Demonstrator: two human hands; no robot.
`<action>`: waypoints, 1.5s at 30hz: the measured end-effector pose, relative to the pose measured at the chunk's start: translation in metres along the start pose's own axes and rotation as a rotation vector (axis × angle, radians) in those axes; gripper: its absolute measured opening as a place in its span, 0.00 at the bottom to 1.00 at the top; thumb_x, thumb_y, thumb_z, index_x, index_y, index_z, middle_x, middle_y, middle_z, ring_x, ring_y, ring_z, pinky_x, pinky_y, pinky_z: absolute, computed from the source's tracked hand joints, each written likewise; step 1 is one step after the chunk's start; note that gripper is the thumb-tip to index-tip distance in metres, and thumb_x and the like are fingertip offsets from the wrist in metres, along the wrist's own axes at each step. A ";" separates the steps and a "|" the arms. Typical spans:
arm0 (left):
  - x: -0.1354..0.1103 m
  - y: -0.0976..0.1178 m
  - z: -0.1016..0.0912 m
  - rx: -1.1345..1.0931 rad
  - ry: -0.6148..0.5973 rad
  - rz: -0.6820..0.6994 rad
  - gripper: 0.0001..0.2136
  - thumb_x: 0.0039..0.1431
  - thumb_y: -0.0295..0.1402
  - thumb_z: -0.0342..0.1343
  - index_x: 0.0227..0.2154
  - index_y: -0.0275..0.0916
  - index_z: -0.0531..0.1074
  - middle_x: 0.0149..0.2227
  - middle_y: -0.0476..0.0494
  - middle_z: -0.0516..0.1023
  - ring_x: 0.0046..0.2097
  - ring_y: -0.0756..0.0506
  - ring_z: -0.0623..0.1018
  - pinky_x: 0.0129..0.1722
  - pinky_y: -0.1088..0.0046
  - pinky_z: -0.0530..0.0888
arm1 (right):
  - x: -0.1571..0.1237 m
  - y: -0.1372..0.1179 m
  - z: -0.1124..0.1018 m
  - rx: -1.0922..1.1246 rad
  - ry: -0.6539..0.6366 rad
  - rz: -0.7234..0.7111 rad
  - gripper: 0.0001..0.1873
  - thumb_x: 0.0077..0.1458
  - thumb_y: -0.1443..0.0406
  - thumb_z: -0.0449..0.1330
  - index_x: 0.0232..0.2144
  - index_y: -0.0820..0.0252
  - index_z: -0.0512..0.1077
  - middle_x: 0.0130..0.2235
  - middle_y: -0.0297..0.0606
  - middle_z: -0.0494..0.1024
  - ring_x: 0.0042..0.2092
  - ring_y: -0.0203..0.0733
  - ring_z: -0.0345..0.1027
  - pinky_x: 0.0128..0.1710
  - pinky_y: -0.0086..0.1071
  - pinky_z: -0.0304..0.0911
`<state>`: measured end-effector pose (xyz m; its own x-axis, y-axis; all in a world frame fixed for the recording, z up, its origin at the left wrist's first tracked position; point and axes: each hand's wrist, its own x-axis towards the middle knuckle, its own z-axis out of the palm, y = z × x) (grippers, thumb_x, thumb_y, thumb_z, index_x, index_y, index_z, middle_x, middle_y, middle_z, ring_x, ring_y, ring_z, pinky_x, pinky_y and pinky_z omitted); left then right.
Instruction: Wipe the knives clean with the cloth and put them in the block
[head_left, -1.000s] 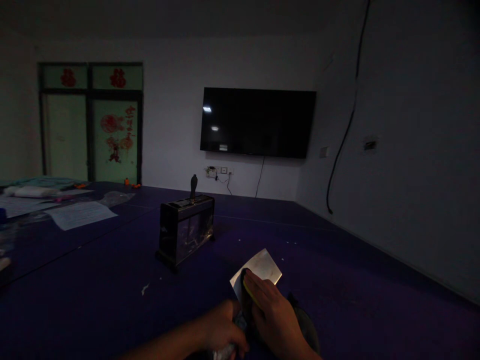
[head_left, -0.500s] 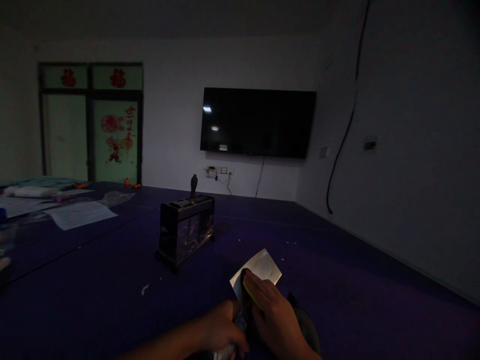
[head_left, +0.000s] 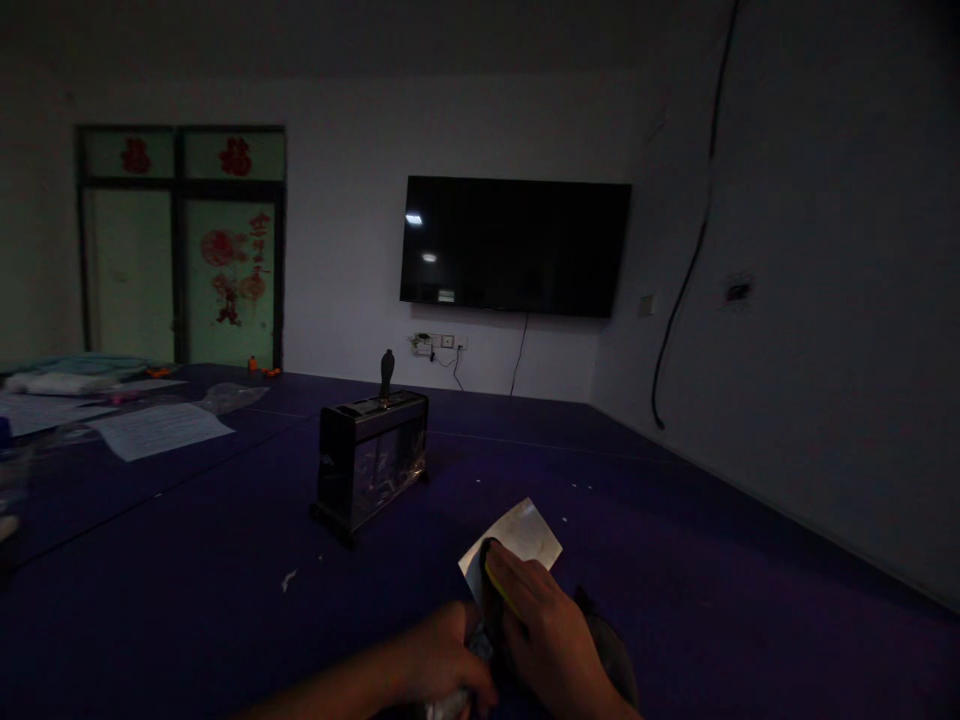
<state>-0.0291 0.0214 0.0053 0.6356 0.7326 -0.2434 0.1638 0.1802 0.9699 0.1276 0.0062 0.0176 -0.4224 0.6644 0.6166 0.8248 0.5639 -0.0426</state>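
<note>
The scene is very dim. My right hand (head_left: 544, 635) lies low in the middle of the view, fingers pressed together on a dark pad with a yellow edge (head_left: 493, 580) that rests on a pale square sheet (head_left: 517, 535). My left hand (head_left: 442, 665) is curled just beside it, gripping something pale and crumpled (head_left: 450, 703) that I cannot make out. Both hands rest on the dark blue tabletop (head_left: 225, 590). A dark rounded object (head_left: 611, 650) lies behind my right hand.
A dark box with a glass side and a knob on top (head_left: 371, 460) stands on the table ahead of my hands. Papers (head_left: 157, 428) and clutter lie at the far left. A black wall screen (head_left: 514, 245), a decorated door (head_left: 184, 245) and a hanging cable (head_left: 694, 250) are beyond.
</note>
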 end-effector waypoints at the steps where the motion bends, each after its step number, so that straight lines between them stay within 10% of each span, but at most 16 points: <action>1: 0.001 -0.001 -0.001 0.005 -0.007 0.001 0.14 0.26 0.24 0.59 0.24 0.34 0.65 0.15 0.52 0.69 0.13 0.53 0.65 0.11 0.80 0.62 | 0.000 0.000 0.000 -0.009 -0.005 0.002 0.35 0.38 0.79 0.46 0.52 0.58 0.62 0.55 0.34 0.62 0.51 0.41 0.59 0.49 0.34 0.59; 45: -0.007 0.006 0.002 0.060 0.030 -0.045 0.12 0.29 0.21 0.58 0.22 0.34 0.64 0.14 0.54 0.68 0.14 0.54 0.65 0.12 0.82 0.61 | 0.001 0.007 0.001 0.062 -0.018 -0.008 0.37 0.37 0.79 0.44 0.52 0.55 0.62 0.55 0.30 0.61 0.48 0.39 0.62 0.47 0.33 0.60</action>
<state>-0.0311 0.0163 0.0127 0.6036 0.7444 -0.2856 0.2373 0.1742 0.9557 0.1322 0.0115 0.0172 -0.4357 0.6685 0.6027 0.7970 0.5977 -0.0868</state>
